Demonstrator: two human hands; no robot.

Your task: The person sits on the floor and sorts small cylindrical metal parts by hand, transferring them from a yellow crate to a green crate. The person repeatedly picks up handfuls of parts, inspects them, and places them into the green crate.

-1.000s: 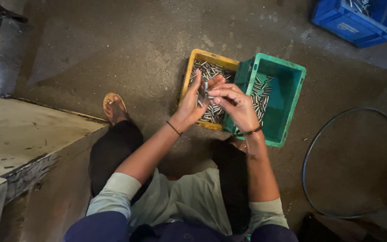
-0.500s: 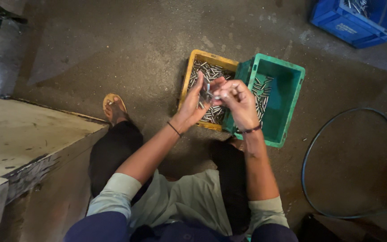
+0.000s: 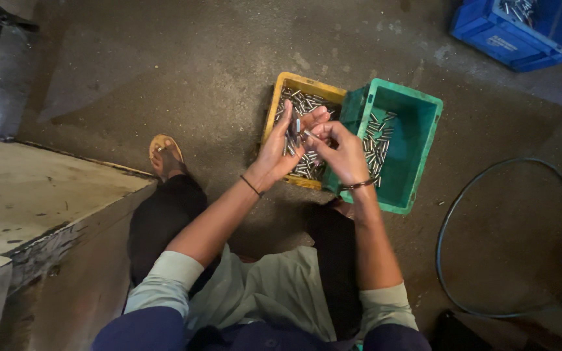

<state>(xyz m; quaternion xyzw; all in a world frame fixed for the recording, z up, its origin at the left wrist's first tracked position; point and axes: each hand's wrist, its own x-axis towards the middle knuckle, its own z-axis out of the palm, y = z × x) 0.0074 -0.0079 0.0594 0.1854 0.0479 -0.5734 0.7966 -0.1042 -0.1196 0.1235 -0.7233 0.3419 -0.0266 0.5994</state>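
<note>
Metal pins (image 3: 302,132) pinched in grip of both hands, above yellow crate (image 3: 292,83). Left hand (image 3: 283,146) closed on several pins; right hand (image 3: 338,151) closed on one end. Many pins left in yellow crate; fewer laid in green crate (image 3: 417,117) just beside. Concrete floor (image 3: 164,71) stained; black hose (image 3: 489,195), blue crate (image 3: 489,39) well apart.

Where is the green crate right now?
In the head view, the green crate sits on the floor right of centre, touching the yellow crate, just beyond the right hand.
</note>
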